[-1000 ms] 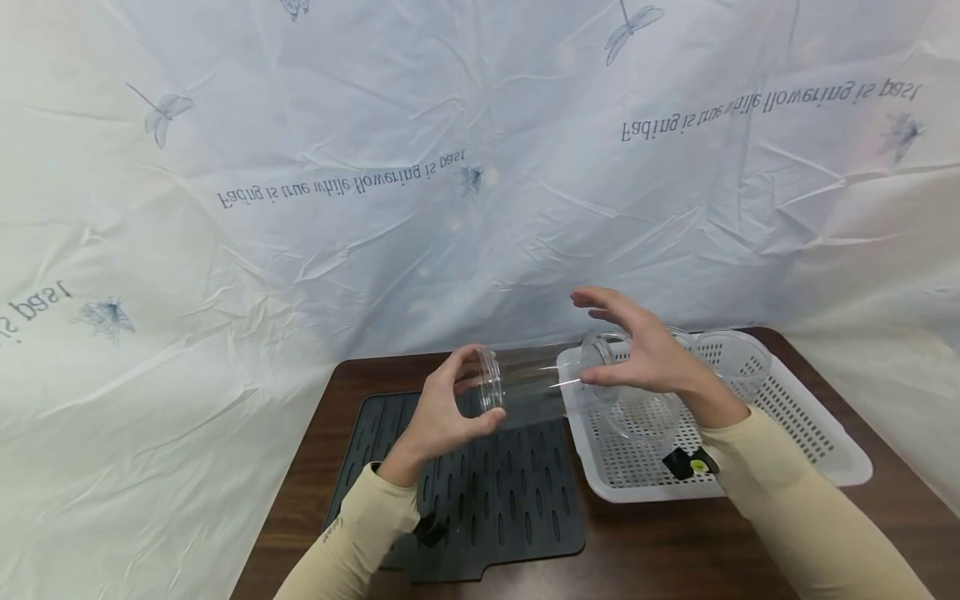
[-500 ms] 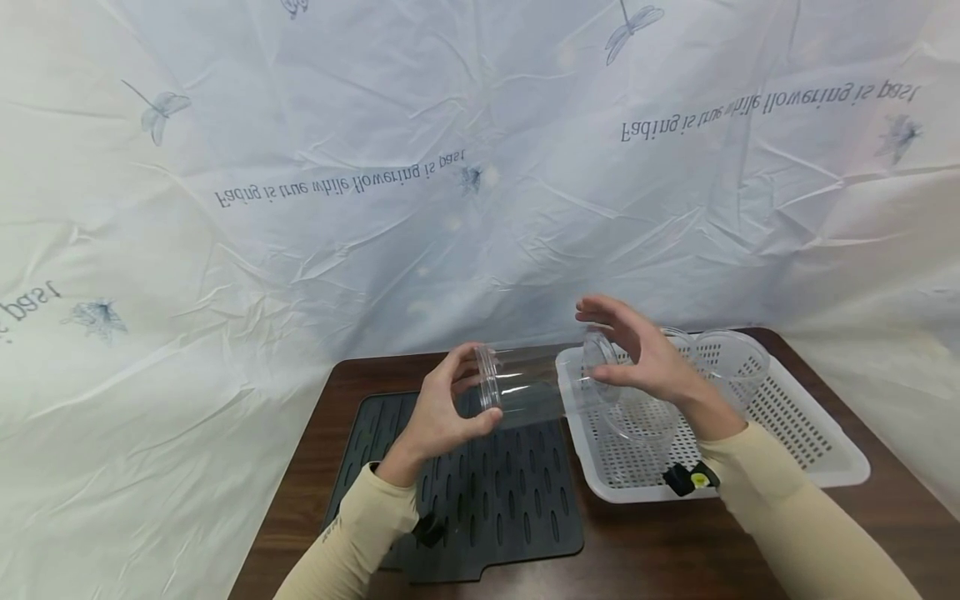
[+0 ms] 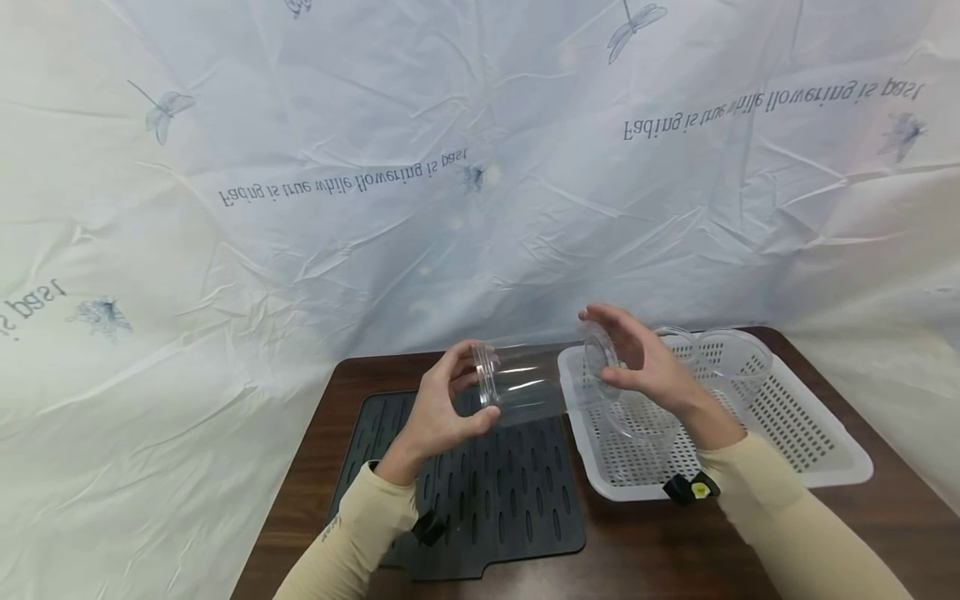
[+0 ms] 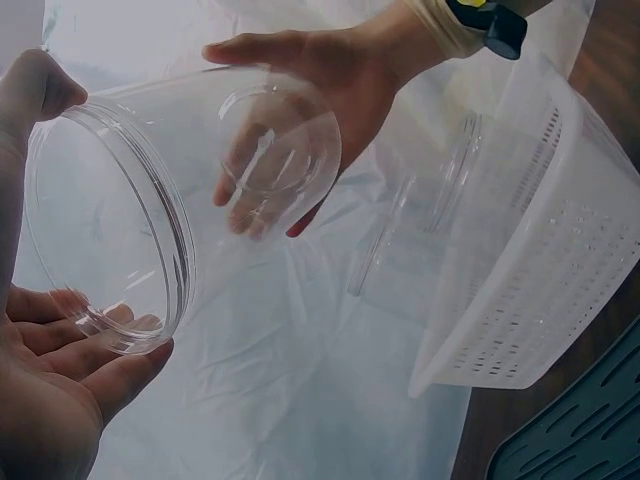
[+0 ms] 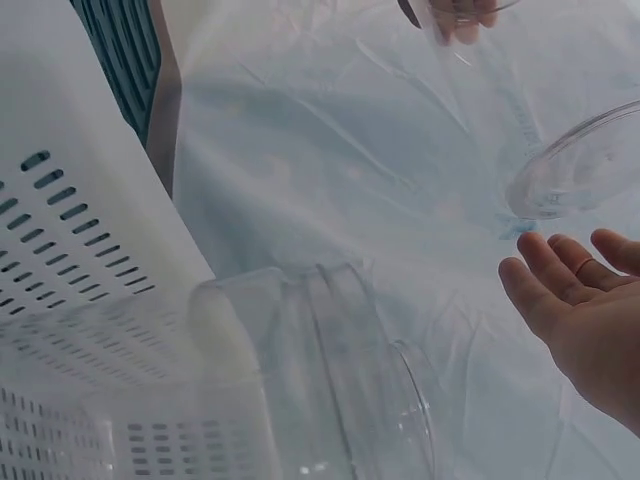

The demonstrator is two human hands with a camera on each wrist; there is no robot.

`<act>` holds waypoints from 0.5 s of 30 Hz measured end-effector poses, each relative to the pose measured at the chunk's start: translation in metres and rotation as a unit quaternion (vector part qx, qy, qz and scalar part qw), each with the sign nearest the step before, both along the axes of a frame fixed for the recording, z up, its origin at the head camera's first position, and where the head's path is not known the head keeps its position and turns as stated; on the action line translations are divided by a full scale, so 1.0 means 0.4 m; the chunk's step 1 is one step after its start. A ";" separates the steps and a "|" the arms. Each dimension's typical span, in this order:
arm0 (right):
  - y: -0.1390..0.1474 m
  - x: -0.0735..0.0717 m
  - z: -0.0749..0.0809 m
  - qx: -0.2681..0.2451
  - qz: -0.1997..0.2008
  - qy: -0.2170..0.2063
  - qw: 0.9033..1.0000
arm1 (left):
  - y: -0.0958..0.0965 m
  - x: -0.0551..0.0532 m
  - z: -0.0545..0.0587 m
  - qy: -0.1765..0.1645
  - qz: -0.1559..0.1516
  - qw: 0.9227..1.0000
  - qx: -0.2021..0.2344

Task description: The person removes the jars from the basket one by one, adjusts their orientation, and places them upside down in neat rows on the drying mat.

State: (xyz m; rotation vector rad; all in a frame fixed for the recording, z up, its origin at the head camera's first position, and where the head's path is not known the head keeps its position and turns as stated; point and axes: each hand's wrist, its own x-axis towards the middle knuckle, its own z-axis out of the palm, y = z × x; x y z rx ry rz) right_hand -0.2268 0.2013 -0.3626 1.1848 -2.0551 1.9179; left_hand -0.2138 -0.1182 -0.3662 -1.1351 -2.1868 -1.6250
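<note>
In the head view a clear plastic jar (image 3: 528, 385) lies sideways in the air above the dark mat. My left hand (image 3: 442, 408) grips its ribbed rim, thumb on the near side and fingers on the far side. The jar's mouth faces left, as the left wrist view shows. At the other end, the right hand (image 3: 648, 358) is spread close to the round base (image 4: 278, 140), fingers loosely bent. From the right wrist, the fingertips (image 5: 530, 245) appear slightly apart from the base; whether the thumb touches it I cannot tell.
A white perforated basket (image 3: 840, 467) stands on the right of the brown table (image 3: 300, 500), with several clear containers (image 3: 733, 354) in it. The dark slotted mat (image 3: 510, 508) lies left of it. Behind hangs a pale printed sheet (image 3: 480, 242).
My right hand has shifted slightly right and down, its thumb and fingers drawing closer together near the jar's base. The left hand keeps its hold, and the jar has barely moved.
</note>
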 end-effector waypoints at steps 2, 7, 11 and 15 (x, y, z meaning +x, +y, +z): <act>-0.001 0.001 -0.005 -0.008 0.008 -0.001 1.000 | 0.000 -0.001 -0.001 0.000 -0.001 1.000 0.001; -0.001 0.011 -0.016 -0.020 0.019 -0.034 0.999 | -0.001 0.002 0.000 0.001 -0.003 1.000 0.006; 0.003 0.019 -0.026 -0.016 0.016 -0.052 0.998 | -0.002 0.005 0.001 0.002 -0.006 1.000 0.009; 0.001 0.019 -0.039 -0.029 0.027 -0.042 0.998 | -0.004 0.008 0.002 0.003 -0.006 1.000 0.011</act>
